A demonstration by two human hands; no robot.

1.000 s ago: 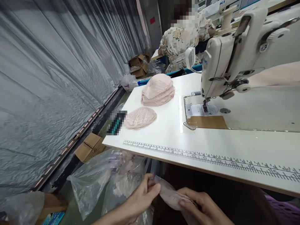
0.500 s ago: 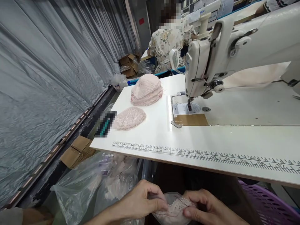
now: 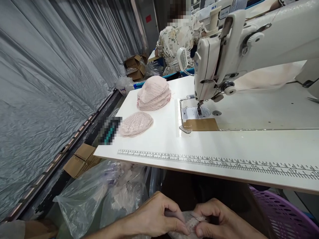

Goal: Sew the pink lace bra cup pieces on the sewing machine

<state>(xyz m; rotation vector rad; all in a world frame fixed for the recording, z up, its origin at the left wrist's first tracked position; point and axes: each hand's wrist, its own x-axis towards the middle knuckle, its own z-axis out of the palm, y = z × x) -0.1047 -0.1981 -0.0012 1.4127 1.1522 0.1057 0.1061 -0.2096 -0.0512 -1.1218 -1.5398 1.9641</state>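
Below the front edge of the sewing table (image 3: 149,159), both hands pinch one piece of pale pink lace fabric (image 3: 191,223) with a sheer part and a dark thread line. My left hand (image 3: 159,217) grips its left side between thumb and fingers. On the opposite side, my right hand (image 3: 219,219) pinches the lace edge, its fingertips close to the left thumb. Much of the piece is hidden by the fingers. Up on the table lie a tall stack of pink lace bra cups (image 3: 154,93) and a flatter lace stack (image 3: 137,124).
A white sewing machine (image 3: 211,71) stands on the table, which has a printed ruler (image 3: 211,162). Plastic bags (image 3: 82,199) and a cardboard box (image 3: 81,159) lie lower left. A purple basket (image 3: 281,209) is lower right. A person in a floral top (image 3: 174,43) sits beyond.
My left hand has moved right and slightly down, closer to my right hand. Less of the lace piece shows between them. The view has shifted slightly.
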